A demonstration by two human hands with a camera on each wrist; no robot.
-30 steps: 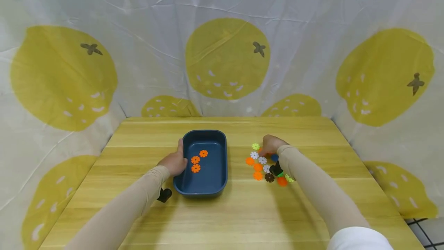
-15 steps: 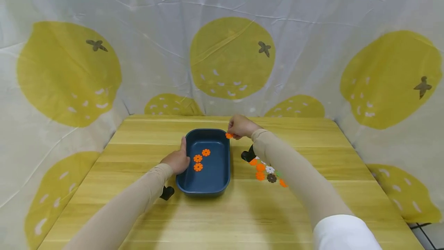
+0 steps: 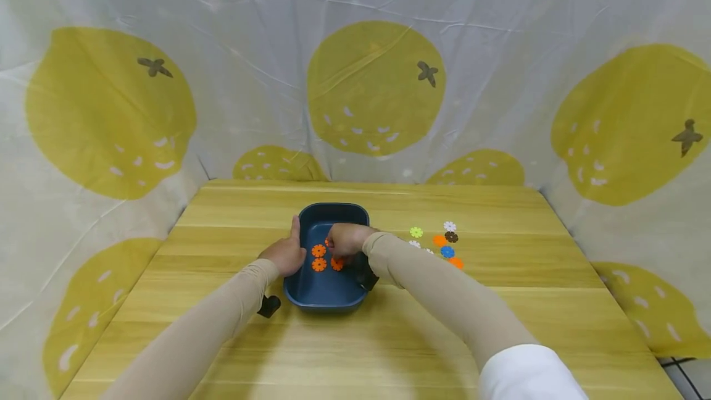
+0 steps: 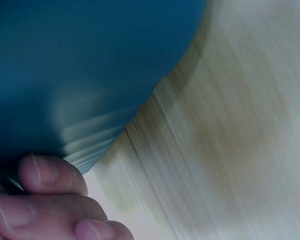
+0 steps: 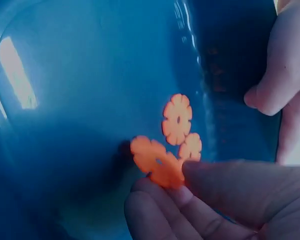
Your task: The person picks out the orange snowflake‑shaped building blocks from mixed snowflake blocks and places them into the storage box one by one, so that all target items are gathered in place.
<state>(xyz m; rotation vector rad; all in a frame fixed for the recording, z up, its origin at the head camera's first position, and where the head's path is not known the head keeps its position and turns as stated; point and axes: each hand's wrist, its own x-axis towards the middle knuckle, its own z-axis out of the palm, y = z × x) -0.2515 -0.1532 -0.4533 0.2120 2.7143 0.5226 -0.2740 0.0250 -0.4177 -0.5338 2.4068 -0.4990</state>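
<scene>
I have one orange disc (image 5: 165, 169) held tilted over the floor of the dark blue tray (image 3: 324, 294). It is flat and bright, its rim cut into rounded petals, with a small slot at its centre. The right hand's grip (image 3: 349, 239) pinches it near one edge between thumb and fingers; I can't tell whether its lower edge meets the tray floor. Flat orange discs (image 3: 319, 264) lie near it, towards the tray's left wall.

On that wall, the left hand's grip (image 3: 286, 256) pinches the tray, thumb inside and fingers outside (one finger points straight along the rim).

For edges, I watch the smooth walls and rounded corners enclosing the right fingers. The black wrist camera (image 3: 365, 271) overlaps the right wall in my head view. The near end of the tray floor gives me the most room inside. Outside, a stretch of bench (image 3: 222, 221) separates the tray from loose coloured discs (image 3: 447, 252), in yellow-green, white, orange, brown and blue, some partly behind the right sleeve (image 3: 444, 301). The bench's far edge runs beyond the tray, with a lemon-print cloth (image 3: 250, 97) behind it.
</scene>
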